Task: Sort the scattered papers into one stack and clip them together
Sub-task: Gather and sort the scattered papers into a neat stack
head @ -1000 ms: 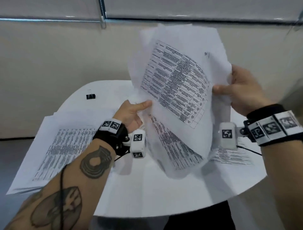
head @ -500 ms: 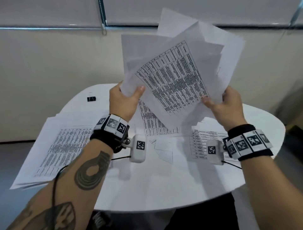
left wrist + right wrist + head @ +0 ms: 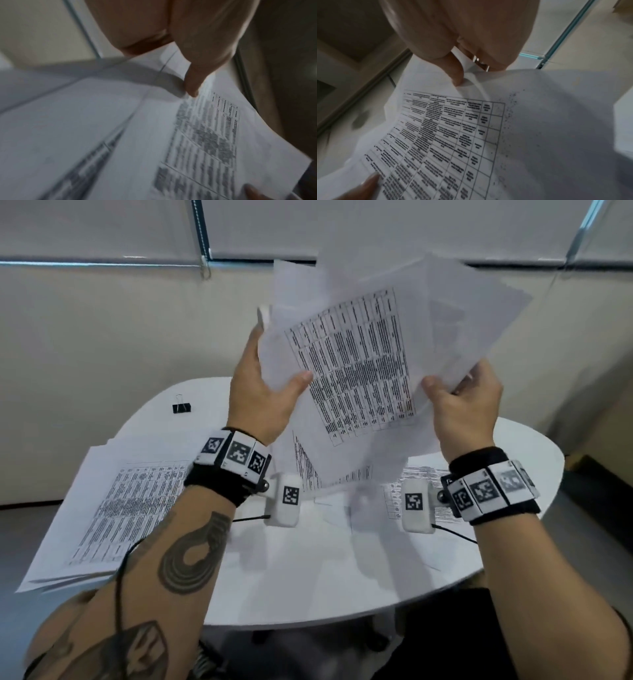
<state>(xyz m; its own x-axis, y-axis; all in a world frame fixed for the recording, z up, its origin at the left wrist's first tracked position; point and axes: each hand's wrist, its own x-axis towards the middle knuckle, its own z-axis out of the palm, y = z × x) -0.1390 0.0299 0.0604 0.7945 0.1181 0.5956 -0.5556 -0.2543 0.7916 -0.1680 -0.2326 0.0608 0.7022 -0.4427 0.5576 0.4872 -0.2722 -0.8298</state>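
I hold a loose bundle of printed papers [image 3: 370, 354] up in the air above the white table [image 3: 308, 577], its sheets fanned out and uneven. My left hand [image 3: 263, 392] grips the bundle's left edge, thumb on the front sheet. My right hand [image 3: 462, 402] grips its lower right edge, thumb on the front. The wrist views show the same papers [image 3: 197, 135] [image 3: 453, 135] with a table of text, pinched by each thumb. Another pile of papers [image 3: 113, 508] lies on the table's left side, overhanging its edge. A black binder clip [image 3: 181, 407] sits at the far left of the table.
More printed sheets [image 3: 418, 487] lie on the table under the raised bundle. A pale wall and window blinds stand behind the table. A dark chair or clothing shows below the table's near edge.
The bundle has been lifted and turned more upright, with its sheets spreading apart. My left hand rose from near the table to the bundle's left edge; my right hand shifted lower and inward.
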